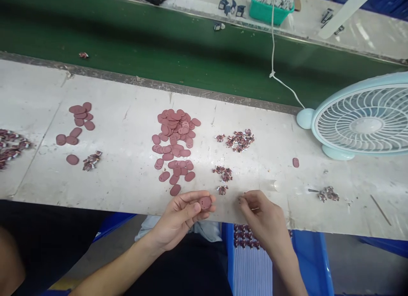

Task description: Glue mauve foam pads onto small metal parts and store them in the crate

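Between the thumb and fingers of my left hand [182, 215] is a reddish-brown oval disc [205, 202] with small holes in it. My right hand [263, 215] is a little to the right, over the table's front edge, its thumb and index finger pinched together. Whatever sits in that pinch is too small to name. Beyond my left hand lies a heap of similar oval discs [174, 128], with looser ones scattered nearer me. Small brown-and-white figure-like pieces [239, 140] lie in clusters to the right of the discs, one small piece [222, 189] close to my hands.
A pale blue fan [366, 125] stands at the right. Below the table edge sits a blue bin [310, 262] holding rows of brown pieces. A green conveyor belt [191, 62] runs behind the table, with a teal basket [269, 13] beyond. Another person's dark clothing [47, 236] shows at left.
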`<state>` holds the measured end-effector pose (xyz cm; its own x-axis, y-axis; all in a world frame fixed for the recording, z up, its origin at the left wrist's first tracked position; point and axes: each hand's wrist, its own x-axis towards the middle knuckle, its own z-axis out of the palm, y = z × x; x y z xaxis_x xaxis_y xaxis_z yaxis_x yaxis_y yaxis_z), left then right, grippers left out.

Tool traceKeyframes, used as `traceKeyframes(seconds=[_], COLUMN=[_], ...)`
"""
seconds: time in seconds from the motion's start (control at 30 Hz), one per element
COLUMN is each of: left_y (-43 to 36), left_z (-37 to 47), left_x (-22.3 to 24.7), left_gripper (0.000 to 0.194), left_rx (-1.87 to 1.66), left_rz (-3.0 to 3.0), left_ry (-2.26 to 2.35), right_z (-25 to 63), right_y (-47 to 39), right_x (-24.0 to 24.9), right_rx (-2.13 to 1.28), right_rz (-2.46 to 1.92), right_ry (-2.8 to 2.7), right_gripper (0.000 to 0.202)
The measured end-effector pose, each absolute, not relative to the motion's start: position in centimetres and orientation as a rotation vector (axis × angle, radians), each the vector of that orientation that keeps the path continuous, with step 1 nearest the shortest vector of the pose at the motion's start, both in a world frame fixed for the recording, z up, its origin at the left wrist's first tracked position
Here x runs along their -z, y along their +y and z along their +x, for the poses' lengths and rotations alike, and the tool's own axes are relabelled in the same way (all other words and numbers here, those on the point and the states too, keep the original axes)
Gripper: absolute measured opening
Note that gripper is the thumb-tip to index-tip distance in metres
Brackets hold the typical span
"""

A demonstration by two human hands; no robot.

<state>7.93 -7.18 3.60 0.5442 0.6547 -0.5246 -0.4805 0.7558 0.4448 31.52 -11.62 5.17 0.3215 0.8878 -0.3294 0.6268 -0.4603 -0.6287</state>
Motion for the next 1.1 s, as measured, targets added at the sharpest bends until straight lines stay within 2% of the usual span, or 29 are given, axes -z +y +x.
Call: traceKeyframes(seconds=[0.1,0.27,0.63,0.83,1.1], left_y=[-7.3,-7.7,-7.8,-8.1,-8.4], left_z=[8.5,9.3,9.4,9.8,10.2], left_x=[-3.8,-4.0,-4.2,-4.1,-4.5], left_gripper=[0.027,0.030,0.012,0.006,0.005], left_rx=[-0.677,-0.681,-0.662,-0.679,-0.738], left_rz=[0.318,0.442,0.531,0.545,0.507], left_ry=[0.724,0.720,0.708,0.770,0.758], right_z=[30.8,27.5,27.1,27.1,26.7], right_y=[-13.4,-14.5,-13.0,-12.9,-12.7], right_x=[-6.7,-8.1,-8.2,-8.6,-8.4], right_rx=[-1.107,-1.272,-1.399,-1.343,-1.408], right_rz=[-1.899,-1.502,-1.473,-1.538,-1.495], right_ry=[-1.025,-0.959,-1.021,-1.077,-0.914], right_gripper=[0.031,0.017,0.021,0.025,0.012])
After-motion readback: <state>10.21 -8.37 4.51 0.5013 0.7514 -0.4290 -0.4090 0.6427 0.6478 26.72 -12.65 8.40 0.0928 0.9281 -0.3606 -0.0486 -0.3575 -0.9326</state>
